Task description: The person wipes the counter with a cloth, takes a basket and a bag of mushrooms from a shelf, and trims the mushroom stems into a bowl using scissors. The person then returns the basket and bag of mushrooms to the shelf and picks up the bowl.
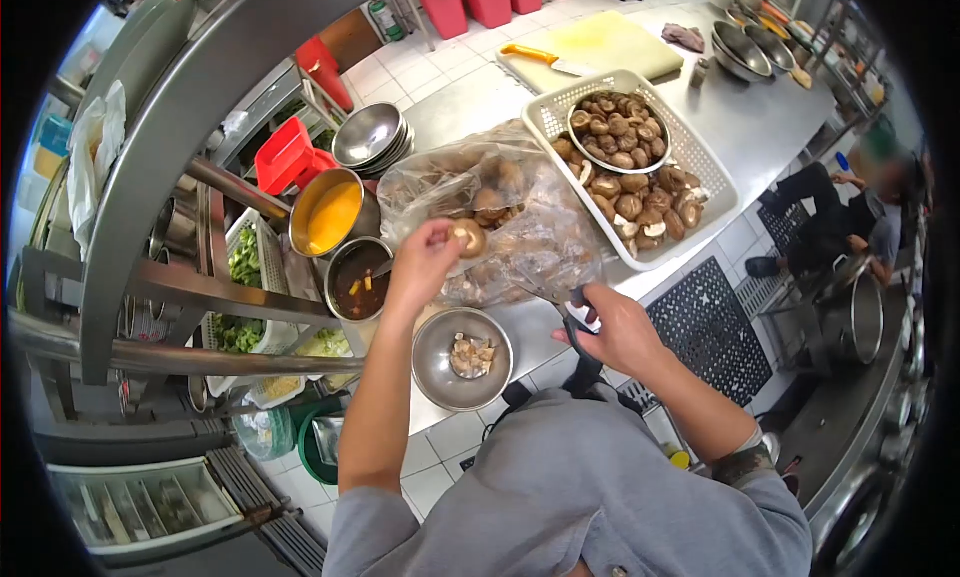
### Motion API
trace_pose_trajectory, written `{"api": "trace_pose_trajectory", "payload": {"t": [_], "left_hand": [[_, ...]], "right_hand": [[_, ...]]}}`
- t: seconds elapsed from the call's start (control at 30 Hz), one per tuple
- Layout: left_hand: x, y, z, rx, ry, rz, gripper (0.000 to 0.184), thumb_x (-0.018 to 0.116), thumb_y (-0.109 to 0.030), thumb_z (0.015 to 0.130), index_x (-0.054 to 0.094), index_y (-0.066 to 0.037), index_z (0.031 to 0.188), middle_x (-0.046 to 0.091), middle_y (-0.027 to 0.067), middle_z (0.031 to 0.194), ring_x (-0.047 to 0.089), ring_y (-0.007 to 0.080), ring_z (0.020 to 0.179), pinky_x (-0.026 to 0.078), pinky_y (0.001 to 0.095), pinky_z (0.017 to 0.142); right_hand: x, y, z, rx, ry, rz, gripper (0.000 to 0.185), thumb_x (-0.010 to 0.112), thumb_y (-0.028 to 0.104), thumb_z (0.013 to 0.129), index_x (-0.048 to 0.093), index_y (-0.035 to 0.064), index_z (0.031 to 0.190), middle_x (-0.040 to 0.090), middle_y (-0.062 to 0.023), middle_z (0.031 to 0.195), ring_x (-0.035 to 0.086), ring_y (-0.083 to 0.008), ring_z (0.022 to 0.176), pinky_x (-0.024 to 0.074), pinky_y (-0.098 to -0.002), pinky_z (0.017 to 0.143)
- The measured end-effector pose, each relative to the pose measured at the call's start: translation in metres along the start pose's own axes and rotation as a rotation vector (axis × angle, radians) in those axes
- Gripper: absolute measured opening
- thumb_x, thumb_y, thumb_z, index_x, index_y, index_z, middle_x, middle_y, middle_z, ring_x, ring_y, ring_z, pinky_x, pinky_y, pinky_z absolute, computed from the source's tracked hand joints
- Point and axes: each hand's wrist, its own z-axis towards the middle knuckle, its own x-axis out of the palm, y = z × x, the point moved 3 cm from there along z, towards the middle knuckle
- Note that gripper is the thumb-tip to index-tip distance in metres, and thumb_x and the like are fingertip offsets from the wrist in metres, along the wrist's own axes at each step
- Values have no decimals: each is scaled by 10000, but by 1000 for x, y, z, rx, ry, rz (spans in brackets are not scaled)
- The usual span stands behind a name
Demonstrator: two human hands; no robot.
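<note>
My left hand [428,262] grips a brown mushroom [468,239], its pale underside partly showing, above a clear plastic bag [550,232] with more mushrooms inside. In my right hand [622,329] is a pair of scissors [572,322] with black handles; the blades point left over the bag's near edge. Below my left hand stands a steel bowl [425,372] holding cut pale mushroom stems [472,357]. Beyond the bag, a white perforated basket [715,177] carries loose brown mushrooms [650,212] and a smaller steel bowl filled with mushrooms [622,132].
At the left are a pot of orange liquid [335,217], a pot of dark sauce [358,282] and stacked steel bowls [370,137]. An orange-handled knife [545,57] lies on a cutting board [630,47]. A person [850,197] is at the right. A metal shelf frame [150,157] rises on the left.
</note>
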Motion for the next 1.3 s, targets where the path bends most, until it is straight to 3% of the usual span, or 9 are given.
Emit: {"api": "trace_pose_trajectory", "payload": {"t": [0.1,0.2,0.33,0.53,0.73,0.83,1.07,1.17,1.3], "left_hand": [[3,10,-60,-164,115,-485,370,683,-150,946,594,2,1271,686,53,1036,643,88,861,517,220,719],[7,30,-104,-180,98,-638,359,661,-138,960,597,10,1280,697,59,1070,643,90,883,523,230,753],[6,59,-140,-187,-37,-703,360,656,-105,955,604,38,1281,699,82,1125,650,102,947,523,248,828],[-1,85,-173,-213,-153,-699,377,658,-62,941,594,57,1293,698,104,1129,651,119,973,523,267,861],[-16,91,-179,-255,-165,-653,361,650,-75,949,602,62,1280,704,93,1090,655,112,927,526,251,823],[-20,100,-177,-295,-162,-620,354,653,-90,950,609,65,1265,705,92,1072,659,112,908,535,254,801],[-34,110,-175,-351,-131,-531,375,658,-138,956,606,65,1267,698,103,1086,663,124,909,546,265,798],[-34,100,-175,-353,-195,-600,376,642,-137,966,599,55,1287,693,101,1105,662,125,922,547,261,809],[-18,68,-162,-236,-197,-617,381,626,-124,975,585,52,1310,690,96,1123,656,119,934,547,259,819]], "right_hand": [[9,16,0,-102,-53,-146,497,838,383,749,564,2,916,607,-168,828,621,-361,762,502,-437,671],[26,34,-4,-163,31,-230,476,820,341,761,536,-4,925,599,-183,875,613,-389,834,492,-460,707],[57,44,-16,-167,140,-243,446,805,286,770,534,-14,959,597,-181,884,614,-382,844,502,-460,715],[94,61,-23,-82,299,-340,527,801,378,772,581,-16,1045,649,-206,1000,648,-372,951,542,-422,797],[115,66,-22,-16,321,-309,567,797,463,758,619,-26,982,679,-183,875,676,-372,844,547,-446,757],[129,53,-23,34,363,-247,538,791,474,792,580,-21,782,652,-145,707,646,-326,611,529,-414,611],[119,27,-22,680,688,750,573,756,552,829,640,-9,842,632,-39,704,568,-132,599,461,-296,567],[101,30,-19,403,741,396,610,778,571,795,635,-18,861,608,-52,726,551,-164,651,455,-321,608],[94,22,-23,282,804,289,645,797,622,741,630,11,865,602,-64,765,567,-169,742,466,-336,669]]}}
